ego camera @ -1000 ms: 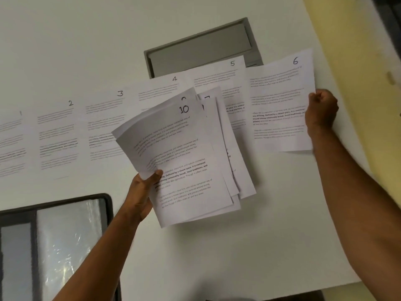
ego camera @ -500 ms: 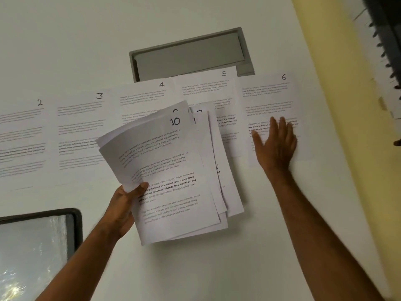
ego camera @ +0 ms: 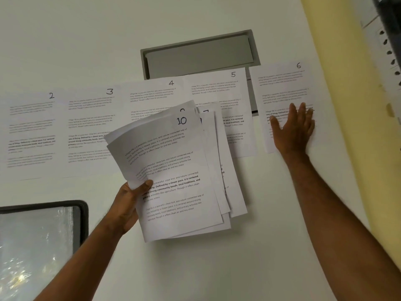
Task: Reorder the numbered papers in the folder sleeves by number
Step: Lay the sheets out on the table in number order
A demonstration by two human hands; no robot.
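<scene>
On table (ego camera: 217,268): 5 sheets | left grip (ego camera: 125,205) pinches stack (ego camera: 173,181) | right grip (ego camera: 293,129) flat on sheet 6 (ego camera: 282,83)

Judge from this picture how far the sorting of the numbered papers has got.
Done: sheets 2 to 6 lie in a row on the table, in order. In hand: the right hand presses flat on 6; the left hand grips a fanned stack with 10 on top. Left: laying out that stack, then refilling the folder.
</scene>
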